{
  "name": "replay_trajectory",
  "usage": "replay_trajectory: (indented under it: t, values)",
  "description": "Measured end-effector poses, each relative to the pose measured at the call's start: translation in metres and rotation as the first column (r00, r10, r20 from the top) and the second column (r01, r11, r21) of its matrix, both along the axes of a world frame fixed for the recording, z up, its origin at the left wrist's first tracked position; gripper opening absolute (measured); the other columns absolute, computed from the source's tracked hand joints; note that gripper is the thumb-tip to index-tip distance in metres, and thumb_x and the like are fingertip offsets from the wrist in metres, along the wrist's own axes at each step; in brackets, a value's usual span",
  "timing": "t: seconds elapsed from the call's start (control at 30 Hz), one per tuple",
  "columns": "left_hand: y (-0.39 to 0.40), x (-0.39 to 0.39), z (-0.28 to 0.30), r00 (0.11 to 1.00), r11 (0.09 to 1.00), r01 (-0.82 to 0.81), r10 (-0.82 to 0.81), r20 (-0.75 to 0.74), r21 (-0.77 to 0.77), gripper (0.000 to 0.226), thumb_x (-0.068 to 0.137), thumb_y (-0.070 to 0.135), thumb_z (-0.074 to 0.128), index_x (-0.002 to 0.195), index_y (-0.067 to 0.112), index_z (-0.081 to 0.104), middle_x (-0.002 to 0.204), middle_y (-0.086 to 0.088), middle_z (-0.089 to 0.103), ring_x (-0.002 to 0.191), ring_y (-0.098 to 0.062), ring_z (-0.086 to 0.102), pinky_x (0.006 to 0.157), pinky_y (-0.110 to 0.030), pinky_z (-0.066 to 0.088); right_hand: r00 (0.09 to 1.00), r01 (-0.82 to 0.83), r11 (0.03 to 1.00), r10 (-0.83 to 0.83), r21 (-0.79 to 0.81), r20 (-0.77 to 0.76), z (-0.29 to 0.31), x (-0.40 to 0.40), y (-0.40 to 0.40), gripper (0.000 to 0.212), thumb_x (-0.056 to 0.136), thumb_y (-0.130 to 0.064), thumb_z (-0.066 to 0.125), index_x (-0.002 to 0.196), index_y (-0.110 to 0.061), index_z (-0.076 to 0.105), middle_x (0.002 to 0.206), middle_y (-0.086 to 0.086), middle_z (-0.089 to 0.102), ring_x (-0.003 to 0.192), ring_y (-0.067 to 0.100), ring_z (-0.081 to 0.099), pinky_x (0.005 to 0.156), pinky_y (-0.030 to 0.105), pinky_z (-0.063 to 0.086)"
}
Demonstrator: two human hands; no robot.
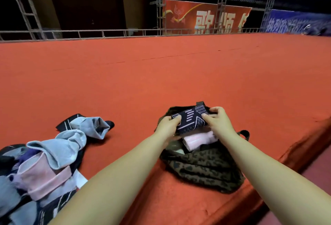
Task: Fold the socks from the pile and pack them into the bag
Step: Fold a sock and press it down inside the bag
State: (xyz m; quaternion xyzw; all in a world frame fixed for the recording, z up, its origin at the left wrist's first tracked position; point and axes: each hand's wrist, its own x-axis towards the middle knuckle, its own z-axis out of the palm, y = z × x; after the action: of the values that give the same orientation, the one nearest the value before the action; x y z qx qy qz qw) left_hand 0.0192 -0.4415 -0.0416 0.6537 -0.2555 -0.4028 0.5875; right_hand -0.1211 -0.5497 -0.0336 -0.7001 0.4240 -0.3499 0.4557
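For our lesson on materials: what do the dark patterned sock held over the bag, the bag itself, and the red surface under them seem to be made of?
Dark patterned sock: knitted fabric, matt, probably; pale woven-in bars, and it bends softly in the left hand and right hand.
Bag: soft cloth, leopard print; it slumps and creases.
Red surface: looks like felt or thin carpet, matt, with faint seams; uncertain.
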Motion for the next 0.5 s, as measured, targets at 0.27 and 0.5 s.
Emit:
replay_trajectory:
  t: [0.27, 0.5]
  values:
    - [-0.014, 0.013, -0.037, 0.931, 0.964, -0.013, -0.085, 0.355, 0.266, 0.041, 0.085, 0.048, 0.062, 0.06, 0.017, 0.054, 0.053, -0.004, 0.058, 0.039, -0.017, 0.048, 0.041, -0.019, 0.034, 0.866, -0.03, 0.997, -0.006, -0.065, -0.501, -0.024, -0.011, -0.023, 0.029, 0.082, -0.039, 0.058, 0.071, -0.02, 0.04, 0.058, -0.001, 0.049, 0.053, 0.017, 0.045, 0.051, 0.029, 0.03]
    - [-0.017, 0.008, -0.031, 0.906, 0.922, 0.027, -0.186, 0.381, 0.386, 0.039, 0.089, 0.048, 0.056, 0.08, 0.01, 0.058, 0.057, -0.006, 0.06, 0.029, -0.01, 0.049, 0.033, -0.013, 0.034, 0.837, 0.005, 0.996, -0.054, -0.091, -0.544, -0.031, -0.003, -0.019, 0.035, 0.088, -0.041, 0.056, 0.102, -0.012, 0.042, 0.099, 0.006, 0.058, 0.089, 0.026, 0.054, 0.072, 0.035, 0.038]
